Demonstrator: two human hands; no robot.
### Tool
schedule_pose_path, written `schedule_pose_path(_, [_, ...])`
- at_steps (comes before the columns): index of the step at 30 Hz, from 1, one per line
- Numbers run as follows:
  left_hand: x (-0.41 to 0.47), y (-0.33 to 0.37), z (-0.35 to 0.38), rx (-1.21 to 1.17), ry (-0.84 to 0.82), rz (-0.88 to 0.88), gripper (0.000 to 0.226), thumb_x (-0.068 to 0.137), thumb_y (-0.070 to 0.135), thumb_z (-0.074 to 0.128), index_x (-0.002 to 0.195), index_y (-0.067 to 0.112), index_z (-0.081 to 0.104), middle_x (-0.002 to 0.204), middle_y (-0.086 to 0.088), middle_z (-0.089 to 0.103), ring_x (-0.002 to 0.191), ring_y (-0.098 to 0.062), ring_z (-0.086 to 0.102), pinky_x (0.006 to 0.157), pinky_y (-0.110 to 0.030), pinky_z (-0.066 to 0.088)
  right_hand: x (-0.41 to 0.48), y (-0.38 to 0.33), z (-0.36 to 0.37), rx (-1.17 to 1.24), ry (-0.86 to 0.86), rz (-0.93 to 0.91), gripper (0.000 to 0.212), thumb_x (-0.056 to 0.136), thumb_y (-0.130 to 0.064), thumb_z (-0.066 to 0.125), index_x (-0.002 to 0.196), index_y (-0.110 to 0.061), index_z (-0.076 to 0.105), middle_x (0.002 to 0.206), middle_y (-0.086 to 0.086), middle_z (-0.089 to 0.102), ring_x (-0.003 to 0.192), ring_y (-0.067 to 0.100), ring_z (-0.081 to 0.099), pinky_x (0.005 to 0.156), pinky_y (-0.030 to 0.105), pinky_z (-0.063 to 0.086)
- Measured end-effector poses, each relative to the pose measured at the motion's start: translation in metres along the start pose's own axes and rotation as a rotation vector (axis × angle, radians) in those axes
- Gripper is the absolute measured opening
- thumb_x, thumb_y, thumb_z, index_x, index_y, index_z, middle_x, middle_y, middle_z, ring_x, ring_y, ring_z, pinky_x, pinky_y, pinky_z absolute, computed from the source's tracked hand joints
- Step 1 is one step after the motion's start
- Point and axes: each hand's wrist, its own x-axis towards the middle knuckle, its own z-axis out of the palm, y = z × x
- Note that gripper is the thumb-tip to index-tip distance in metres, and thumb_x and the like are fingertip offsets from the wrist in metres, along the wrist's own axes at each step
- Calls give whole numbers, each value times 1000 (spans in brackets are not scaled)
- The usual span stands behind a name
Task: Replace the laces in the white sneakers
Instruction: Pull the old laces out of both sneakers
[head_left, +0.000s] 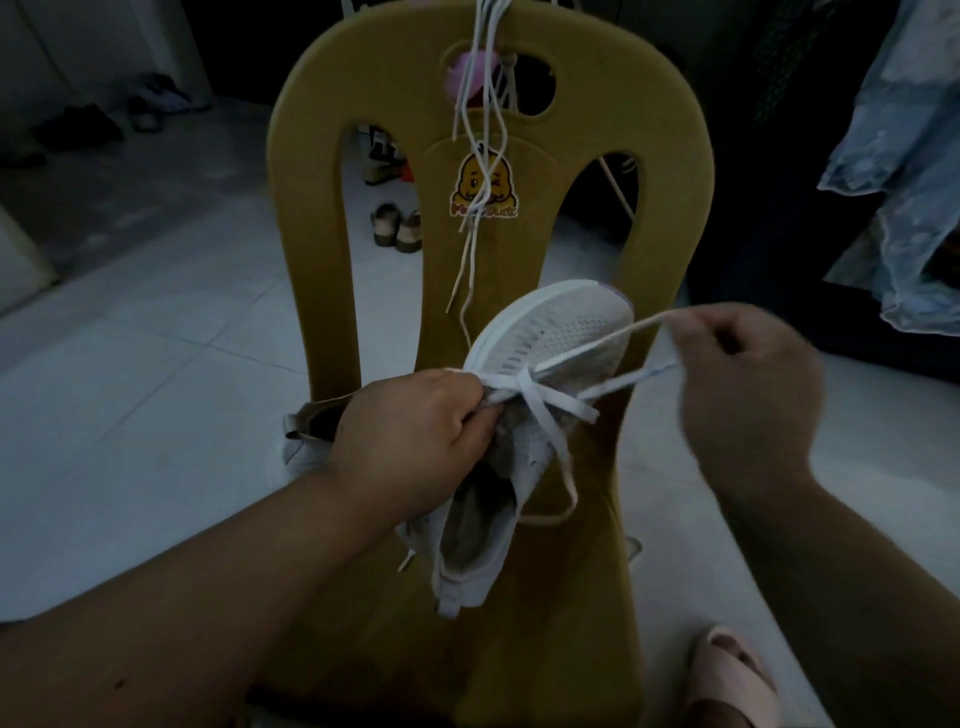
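Left hand (415, 431): wrapped tight round the white mesh sneaker (550, 332), gripped mid-shoe.
Right hand (748, 384): the flat white lace (613, 343) is pinched here, stretched taut from the shoe.
Sneaker spot: held between both hands, toe away.
Beyond the hands: thin white spare laces (485, 104) draped over a mustard plastic chair (311, 156).

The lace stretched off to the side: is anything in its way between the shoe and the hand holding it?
Nothing visible. The lace runs free through the air from the sneaker, gripped by the left hand, to the right hand, which pinches it. The yellow chair stands behind it.
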Motion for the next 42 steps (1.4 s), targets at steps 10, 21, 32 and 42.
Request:
schedule_pose_path(10, [-1,5,1,31,4,34,30,91,43,41,73,25,57,69,17,40,54,0,33,49,-10,17,-11,0,7,-268,-409,-456,40,79,-31,61,119,-26,64,115,2,54,104,17,44,88,30,31])
schedule_pose_path(21, [-4,0,5,43,9,32,29,92,43,42,69,28,50,65,16,39,49,8,27,48,-11,16,-2,10,2,10,-36,12,6,93,-29,56,89,-26,60,83,-5,57,69,1,48,66,19,42])
schedule_pose_path(32, [-9,-1,8,-29,-74,25,32,97,38,40,87,22,66,86,4,68,69,-7,54,61,-18,40,-19,3,14,-302,-455,-452,28,82,-33,66,110,-30,70,131,0,54,123,22,38,102,39,25])
schedule_pose_path(42, [-8,-5,10,32,-65,7,36,93,43,37,77,22,62,71,7,59,57,-4,45,47,-21,33,-2,7,5,-179,-46,-299,17,91,-19,55,90,-12,71,85,-4,64,71,-1,47,70,8,35])
